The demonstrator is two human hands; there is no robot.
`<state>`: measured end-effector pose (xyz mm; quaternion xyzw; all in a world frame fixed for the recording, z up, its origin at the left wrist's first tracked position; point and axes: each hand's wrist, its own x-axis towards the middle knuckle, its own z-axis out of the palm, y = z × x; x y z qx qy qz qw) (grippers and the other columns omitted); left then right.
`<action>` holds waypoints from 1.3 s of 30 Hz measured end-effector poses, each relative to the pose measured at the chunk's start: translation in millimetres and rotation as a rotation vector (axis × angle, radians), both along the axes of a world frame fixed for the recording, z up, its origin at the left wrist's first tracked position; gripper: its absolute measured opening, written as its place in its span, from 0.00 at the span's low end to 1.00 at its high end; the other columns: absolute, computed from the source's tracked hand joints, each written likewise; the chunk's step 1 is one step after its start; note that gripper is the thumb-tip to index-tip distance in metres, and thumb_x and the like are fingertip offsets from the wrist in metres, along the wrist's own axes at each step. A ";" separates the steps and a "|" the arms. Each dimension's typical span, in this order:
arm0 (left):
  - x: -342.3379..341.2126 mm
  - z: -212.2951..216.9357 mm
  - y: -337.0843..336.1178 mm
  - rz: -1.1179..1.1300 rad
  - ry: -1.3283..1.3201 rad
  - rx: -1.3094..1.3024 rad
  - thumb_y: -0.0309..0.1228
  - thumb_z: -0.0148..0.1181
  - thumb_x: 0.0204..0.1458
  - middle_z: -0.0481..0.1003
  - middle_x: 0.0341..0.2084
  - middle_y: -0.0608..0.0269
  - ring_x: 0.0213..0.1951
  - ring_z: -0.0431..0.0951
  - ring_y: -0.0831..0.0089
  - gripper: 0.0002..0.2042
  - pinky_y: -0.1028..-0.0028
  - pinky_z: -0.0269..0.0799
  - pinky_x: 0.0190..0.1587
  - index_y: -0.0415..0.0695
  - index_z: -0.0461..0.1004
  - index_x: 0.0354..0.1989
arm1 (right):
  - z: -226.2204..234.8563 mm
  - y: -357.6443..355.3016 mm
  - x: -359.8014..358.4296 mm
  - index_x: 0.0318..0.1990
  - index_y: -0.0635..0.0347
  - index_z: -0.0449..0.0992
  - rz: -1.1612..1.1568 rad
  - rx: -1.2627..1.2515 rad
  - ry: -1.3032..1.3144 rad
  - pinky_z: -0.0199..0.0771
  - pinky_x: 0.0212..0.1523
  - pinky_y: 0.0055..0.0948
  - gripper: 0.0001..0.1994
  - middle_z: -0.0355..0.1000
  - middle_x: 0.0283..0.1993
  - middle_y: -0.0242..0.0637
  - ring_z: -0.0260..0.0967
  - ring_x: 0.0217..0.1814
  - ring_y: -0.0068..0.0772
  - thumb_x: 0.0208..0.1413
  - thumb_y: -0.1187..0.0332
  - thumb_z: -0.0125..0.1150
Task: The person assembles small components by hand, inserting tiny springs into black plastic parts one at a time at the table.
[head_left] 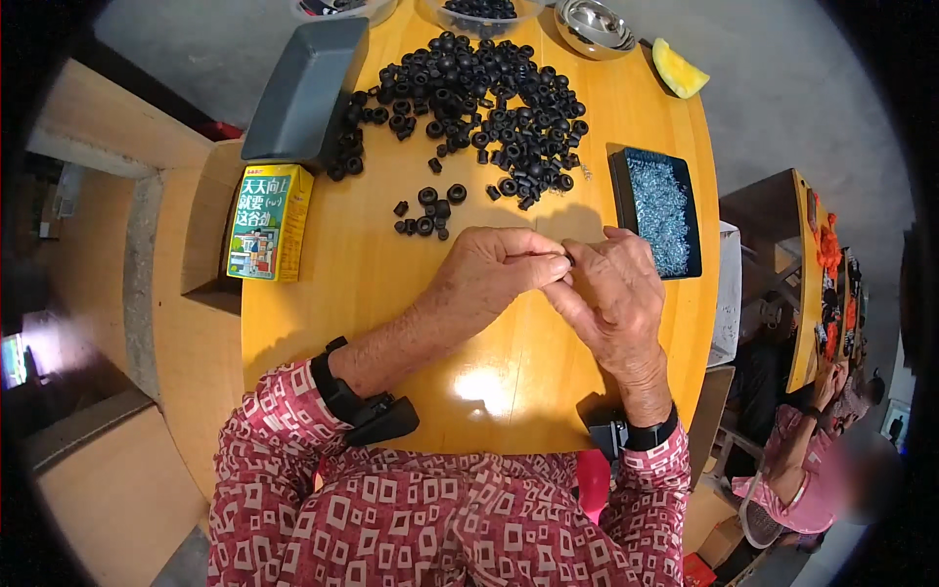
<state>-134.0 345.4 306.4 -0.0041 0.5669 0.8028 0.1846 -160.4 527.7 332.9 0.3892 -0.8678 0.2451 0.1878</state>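
1. The left hand (494, 266) and the right hand (611, 289) meet fingertip to fingertip over the bare middle of the round wooden table (391, 293). Both are pinched shut on one small dark part (570, 257), which sits right at the meeting point and is almost wholly hidden by the fingers, so its kind cannot be told. Held between both sets of fingertips like this, it looks steadied for fine work.
2. Just beyond the left hand's knuckles lies a small cluster of black rubber rings (427, 210), apart from the bigger heap, probably kept within easy reach.
3. Just beyond and to the outside of the right hand stands a dark tray of small silvery screws (659, 210), close to that hand's knuckles.
4. Further out from both hands spreads the large heap of black rings (489, 103); nothing lies between it and the hands except the small cluster.
5. Well to the outside of the left hand lie a green and yellow carton (268, 222) and, beyond it, an upturned grey tray (303, 88).
6. Farthest off, at the table's far rim, are a steel bowl (593, 24) and a yellow wedge of fruit (677, 68).
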 end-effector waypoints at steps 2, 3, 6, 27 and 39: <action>-1.2 4.1 -1.3 -0.007 0.001 -0.037 0.32 0.57 0.60 0.78 0.36 0.67 0.40 0.74 0.82 0.13 0.78 0.69 0.46 0.34 0.79 0.43 | -0.4 0.4 -0.3 0.40 0.63 0.78 -0.008 0.017 0.021 0.73 0.51 0.46 0.17 0.70 0.31 0.36 0.70 0.36 0.41 0.42 0.68 0.75; -1.9 7.3 -2.0 -0.010 0.022 -0.101 0.32 0.58 0.60 0.78 0.35 0.67 0.40 0.74 0.82 0.12 0.79 0.69 0.46 0.34 0.79 0.43 | -0.2 2.1 -1.3 0.40 0.63 0.78 -0.012 0.030 0.039 0.74 0.51 0.46 0.16 0.70 0.31 0.36 0.70 0.36 0.41 0.42 0.68 0.74; -4.4 3.5 -5.8 -0.049 0.069 -0.113 0.31 0.58 0.60 0.78 0.35 0.68 0.39 0.74 0.83 0.12 0.79 0.70 0.45 0.33 0.79 0.44 | 3.0 4.5 -3.3 0.37 0.64 0.77 0.002 0.086 0.084 0.74 0.51 0.47 0.14 0.69 0.30 0.37 0.69 0.35 0.41 0.43 0.69 0.73; 17.2 -3.1 -21.4 0.038 0.072 -0.004 0.23 0.61 0.56 0.78 0.33 0.68 0.37 0.75 0.85 0.09 0.82 0.72 0.40 0.35 0.77 0.44 | 54.6 -9.5 -11.2 0.39 0.64 0.78 0.082 0.272 -0.231 0.70 0.38 0.38 0.13 0.71 0.33 0.39 0.66 0.36 0.41 0.49 0.65 0.68; 26.7 6.0 -87.4 0.282 -0.011 -0.044 0.24 0.61 0.57 0.80 0.35 0.62 0.38 0.80 0.79 0.10 0.81 0.75 0.42 0.36 0.74 0.45 | 12.5 -45.1 -10.7 0.42 0.64 0.79 0.108 0.111 -0.249 0.73 0.38 0.39 0.11 0.73 0.30 0.41 0.70 0.35 0.43 0.52 0.71 0.65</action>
